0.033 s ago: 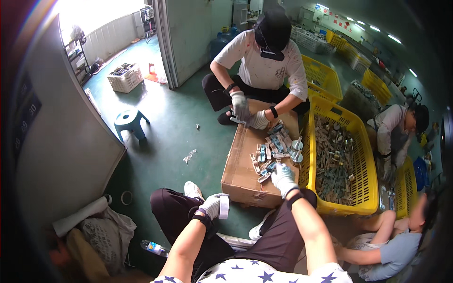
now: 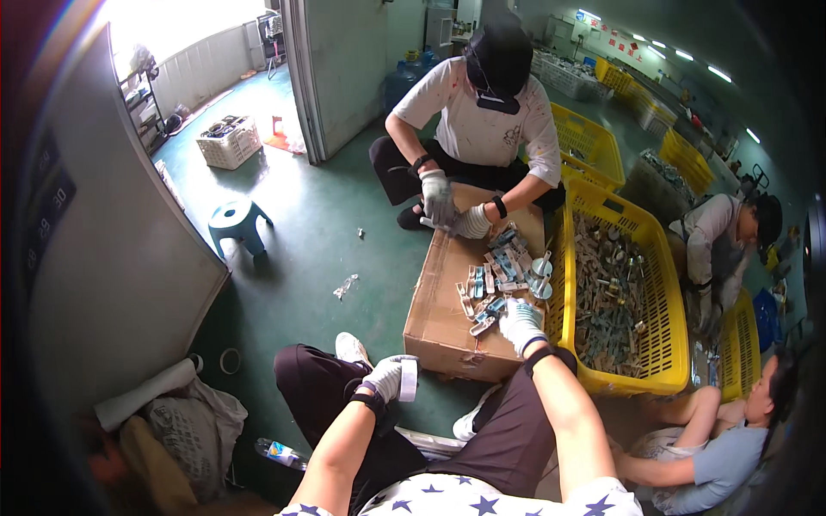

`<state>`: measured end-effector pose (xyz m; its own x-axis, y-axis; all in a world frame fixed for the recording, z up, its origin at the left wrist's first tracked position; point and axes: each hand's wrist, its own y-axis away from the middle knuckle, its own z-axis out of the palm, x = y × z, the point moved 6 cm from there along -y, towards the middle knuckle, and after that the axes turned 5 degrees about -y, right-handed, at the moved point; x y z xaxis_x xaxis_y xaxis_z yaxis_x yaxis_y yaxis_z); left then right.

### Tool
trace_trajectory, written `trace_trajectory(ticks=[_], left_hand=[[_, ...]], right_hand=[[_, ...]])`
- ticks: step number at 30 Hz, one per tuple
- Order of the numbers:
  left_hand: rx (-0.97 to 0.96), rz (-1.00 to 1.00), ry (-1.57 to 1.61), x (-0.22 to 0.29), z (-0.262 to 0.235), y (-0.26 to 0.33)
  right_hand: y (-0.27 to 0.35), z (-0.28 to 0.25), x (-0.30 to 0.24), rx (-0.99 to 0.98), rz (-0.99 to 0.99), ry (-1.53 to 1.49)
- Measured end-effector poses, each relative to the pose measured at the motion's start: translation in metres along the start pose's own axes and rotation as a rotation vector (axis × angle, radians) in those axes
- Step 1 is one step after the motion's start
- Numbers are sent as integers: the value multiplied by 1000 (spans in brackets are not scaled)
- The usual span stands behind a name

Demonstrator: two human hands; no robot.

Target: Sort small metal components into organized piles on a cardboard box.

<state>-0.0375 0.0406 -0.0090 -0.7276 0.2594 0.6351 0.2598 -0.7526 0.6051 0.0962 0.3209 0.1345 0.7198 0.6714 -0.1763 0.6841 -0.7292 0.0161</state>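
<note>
My left hand (image 2: 384, 378), in a white knit glove with a black wristband, is closed around a white roll of tape (image 2: 408, 380) above my knee. My right hand (image 2: 520, 325), gloved too, reaches over the near right part of a cardboard box (image 2: 430, 314). Its fingertips are at the near edge of a pile of grey-blue and beige plastic clips (image 2: 508, 262); whether they grip a clip is hidden. Across the box, a person's gloved hands (image 2: 456, 215) work close together on a small pale piece.
A yellow crate (image 2: 675, 361) full of similar clips stands right of the box. Another person sits (image 2: 723, 456) at lower right, and one bends over (image 2: 718, 241) further back. On the floor are a blue stool (image 2: 237, 219), a bottle (image 2: 281, 453) and a tape ring (image 2: 231, 361).
My right hand has shifted very slightly to the right at the pile. The person across has moved their hands a little on the pale piece. My left hand stays in place.
</note>
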Motion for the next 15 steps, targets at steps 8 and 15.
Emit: trace_trajectory(ticks=[8, 15], left_hand=[[-52, 14, 25, -10, -8, -8], [-98, -56, 197, -37, -16, -42]], right_hand=[[-19, 47, 18, -143, 184, 232], [-14, 39, 28, -280, 298, -6]])
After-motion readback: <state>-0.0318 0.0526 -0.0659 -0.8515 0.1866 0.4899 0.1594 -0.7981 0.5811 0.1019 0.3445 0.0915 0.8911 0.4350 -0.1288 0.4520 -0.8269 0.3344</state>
